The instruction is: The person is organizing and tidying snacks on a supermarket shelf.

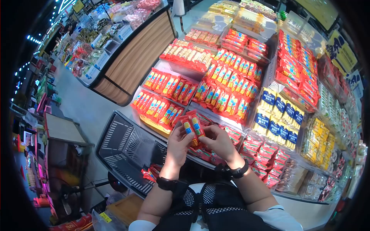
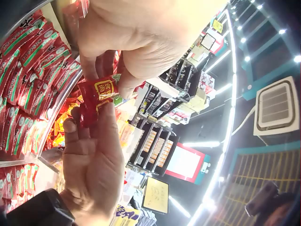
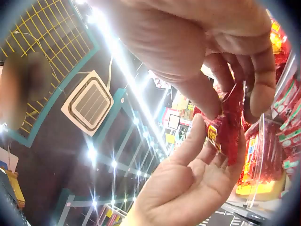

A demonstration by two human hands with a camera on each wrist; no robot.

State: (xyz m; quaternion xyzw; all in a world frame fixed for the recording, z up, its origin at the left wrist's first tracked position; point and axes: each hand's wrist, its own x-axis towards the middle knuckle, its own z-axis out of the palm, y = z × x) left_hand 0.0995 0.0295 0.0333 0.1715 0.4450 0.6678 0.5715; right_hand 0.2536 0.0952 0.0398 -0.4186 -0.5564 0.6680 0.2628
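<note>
Two red snack packets [image 1: 192,129] with yellow and blue labels are held side by side in front of the chest. My left hand [image 1: 179,145] grips them from the left, its thumb lying over the left packet. From the other side my right hand [image 1: 221,143] pinches them near the lower end of the right packet. In the left wrist view the red wrapper [image 2: 96,96] sits between the fingers of both hands. The right wrist view has the crinkled wrapper [image 3: 228,125] between the hands too, partly covered by fingers.
A grey shopping basket [image 1: 111,144] with a few red packets [image 1: 150,173] inside is at the left. Ahead rise tiered bins of red packets [image 1: 227,79], with blue-and-white packets [image 1: 277,115] to the right. A wood-panelled display counter [image 1: 135,57] stands behind, across the aisle floor [image 1: 83,106].
</note>
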